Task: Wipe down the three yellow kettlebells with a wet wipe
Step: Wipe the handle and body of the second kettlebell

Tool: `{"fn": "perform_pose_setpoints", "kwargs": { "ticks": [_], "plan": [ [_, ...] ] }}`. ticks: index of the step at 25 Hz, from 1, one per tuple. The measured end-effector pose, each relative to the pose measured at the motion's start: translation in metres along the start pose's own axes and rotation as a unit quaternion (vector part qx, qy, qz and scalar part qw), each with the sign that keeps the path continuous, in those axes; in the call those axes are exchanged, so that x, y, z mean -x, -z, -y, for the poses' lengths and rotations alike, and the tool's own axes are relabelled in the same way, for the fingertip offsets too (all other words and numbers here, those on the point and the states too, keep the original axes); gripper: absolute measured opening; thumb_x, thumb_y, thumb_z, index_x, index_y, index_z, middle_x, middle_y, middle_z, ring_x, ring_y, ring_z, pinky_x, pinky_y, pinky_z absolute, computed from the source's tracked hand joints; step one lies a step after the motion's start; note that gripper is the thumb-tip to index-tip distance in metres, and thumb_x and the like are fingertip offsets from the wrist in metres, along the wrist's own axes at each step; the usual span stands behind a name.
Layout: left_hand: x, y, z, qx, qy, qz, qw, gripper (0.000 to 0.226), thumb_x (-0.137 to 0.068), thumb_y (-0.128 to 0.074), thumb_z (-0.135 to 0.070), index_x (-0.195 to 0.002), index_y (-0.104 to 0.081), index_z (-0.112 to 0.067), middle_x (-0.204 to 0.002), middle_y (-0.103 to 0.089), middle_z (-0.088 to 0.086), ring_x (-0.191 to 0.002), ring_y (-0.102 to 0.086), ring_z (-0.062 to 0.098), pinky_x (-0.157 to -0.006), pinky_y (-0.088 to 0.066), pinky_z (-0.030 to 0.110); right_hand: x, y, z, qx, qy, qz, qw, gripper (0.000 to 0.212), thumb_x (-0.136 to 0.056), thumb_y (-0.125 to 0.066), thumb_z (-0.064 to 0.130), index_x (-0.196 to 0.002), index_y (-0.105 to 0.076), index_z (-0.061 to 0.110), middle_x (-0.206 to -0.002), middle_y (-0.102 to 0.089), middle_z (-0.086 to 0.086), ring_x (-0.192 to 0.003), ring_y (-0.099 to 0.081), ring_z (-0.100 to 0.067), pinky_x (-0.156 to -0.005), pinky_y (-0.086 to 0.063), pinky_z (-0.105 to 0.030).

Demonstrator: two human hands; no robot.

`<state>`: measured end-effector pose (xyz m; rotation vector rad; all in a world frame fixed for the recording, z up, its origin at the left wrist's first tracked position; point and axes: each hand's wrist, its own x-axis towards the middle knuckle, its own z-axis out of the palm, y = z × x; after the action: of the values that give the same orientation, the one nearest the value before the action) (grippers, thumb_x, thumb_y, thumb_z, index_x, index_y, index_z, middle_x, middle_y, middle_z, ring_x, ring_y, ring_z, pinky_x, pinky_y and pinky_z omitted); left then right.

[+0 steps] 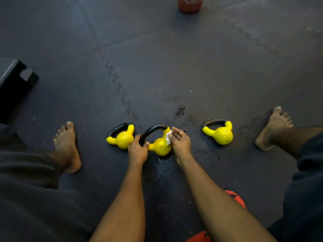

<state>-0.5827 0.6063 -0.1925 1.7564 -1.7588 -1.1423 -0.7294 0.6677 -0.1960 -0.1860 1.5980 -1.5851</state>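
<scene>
You are working with three kettlebells lying in a row on the mat [157,67]. Your left hand [138,151] is curling round the black handle of the middle kettlebell [160,147], hiding its near end. Your right hand [180,140] is pinching the wipe [168,137] against that kettlebell's right yellow horn, with most of the wipe hiding under your fingers. The left kettlebell [122,138] and right kettlebell [221,134] are lying alongside. The top edge is cutting off a red bin [190,5].
</scene>
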Motion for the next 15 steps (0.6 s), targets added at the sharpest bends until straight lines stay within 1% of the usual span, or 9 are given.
{"fn": "perform_pose_setpoints", "kwargs": {
  "ticks": [2, 4, 6, 7, 8, 10, 13, 15],
  "plan": [
    [0.002, 0.001, -0.007, -0.009, -0.012, 0.003, 1.000, 0.037, -0.083, -0.068, -0.016, -0.120, -0.058, -0.015, -0.105, -0.069, 0.012, -0.097, -0.063, 0.028, -0.085, -0.051, 0.033, -0.002, -0.002, -0.006, 0.063, 0.022, -0.020, 0.998, 0.041, -0.082, -0.072, 0.001, -0.121, -0.062, 0.001, -0.114, -0.067, -0.007, -0.100, -0.065, -0.018, -0.090, -0.053, -0.028],
    [0.005, 0.002, -0.014, -0.017, -0.023, 0.011, 1.000, 0.037, -0.084, -0.067, -0.016, -0.120, -0.058, -0.014, -0.106, -0.069, 0.011, -0.099, -0.063, 0.027, -0.082, -0.046, 0.027, -0.003, -0.003, -0.009, 0.114, 0.032, -0.050, 0.992, 0.039, -0.076, -0.079, 0.008, -0.114, -0.067, 0.004, -0.107, -0.071, -0.009, -0.092, -0.067, -0.019, -0.087, -0.055, -0.033],
    [0.007, 0.001, -0.019, -0.023, -0.037, 0.018, 0.999, 0.035, -0.084, -0.067, -0.015, -0.118, -0.058, -0.014, -0.107, -0.069, 0.010, -0.099, -0.062, 0.025, -0.082, -0.045, 0.027, -0.005, -0.003, -0.007, 0.114, 0.028, -0.071, 0.991, 0.031, -0.075, -0.080, 0.010, -0.104, -0.069, 0.006, -0.099, -0.073, -0.012, -0.083, -0.066, -0.018, -0.079, -0.055, -0.032],
    [0.008, 0.001, -0.021, -0.024, -0.043, 0.020, 0.999, 0.034, -0.084, -0.067, -0.014, -0.117, -0.059, -0.015, -0.106, -0.069, 0.010, -0.099, -0.063, 0.024, -0.083, -0.047, 0.028, -0.006, 0.000, -0.006, 0.093, 0.017, -0.064, 0.993, 0.028, -0.075, -0.080, 0.008, -0.101, -0.068, 0.007, -0.095, -0.072, -0.012, -0.080, -0.065, -0.017, -0.075, -0.054, -0.029],
    [0.009, 0.001, -0.022, -0.025, -0.044, 0.022, 0.998, 0.034, -0.084, -0.067, -0.014, -0.116, -0.059, -0.015, -0.105, -0.069, 0.009, -0.099, -0.063, 0.025, -0.085, -0.048, 0.030, -0.005, 0.003, -0.003, 0.069, 0.003, -0.043, 0.997, 0.028, -0.076, -0.079, 0.006, -0.101, -0.067, 0.006, -0.093, -0.071, -0.012, -0.079, -0.064, -0.017, -0.071, -0.053, -0.026],
    [0.009, 0.002, -0.022, -0.022, -0.040, 0.027, 0.999, 0.032, -0.084, -0.066, -0.011, -0.115, -0.058, -0.017, -0.103, -0.070, 0.008, -0.098, -0.064, 0.025, -0.087, -0.050, 0.033, -0.004, 0.013, 0.001, 0.042, -0.012, 0.024, 0.999, 0.030, -0.077, -0.076, 0.001, -0.105, -0.064, 0.005, -0.091, -0.070, -0.009, -0.081, -0.064, -0.016, -0.070, -0.051, -0.021],
    [0.006, 0.005, -0.016, -0.028, -0.031, 0.034, 0.999, 0.032, -0.084, -0.065, -0.008, -0.115, -0.058, -0.015, -0.104, -0.070, 0.009, -0.100, -0.064, 0.027, -0.088, -0.049, 0.032, -0.004, 0.024, 0.001, 0.047, -0.018, 0.117, 0.992, 0.036, -0.078, -0.072, -0.004, -0.112, -0.061, 0.003, -0.095, -0.070, -0.008, -0.087, -0.064, -0.017, -0.072, -0.053, -0.020],
    [0.006, 0.008, -0.014, -0.032, -0.027, 0.037, 0.998, 0.035, -0.085, -0.065, -0.007, -0.118, -0.057, -0.014, -0.106, -0.070, 0.009, -0.101, -0.064, 0.027, -0.089, -0.048, 0.032, -0.001, 0.025, 0.002, 0.053, -0.016, 0.155, 0.986, 0.038, -0.080, -0.070, -0.005, -0.116, -0.060, 0.000, -0.102, -0.070, -0.011, -0.091, -0.065, -0.016, -0.077, -0.055, -0.022]
  ]
}}
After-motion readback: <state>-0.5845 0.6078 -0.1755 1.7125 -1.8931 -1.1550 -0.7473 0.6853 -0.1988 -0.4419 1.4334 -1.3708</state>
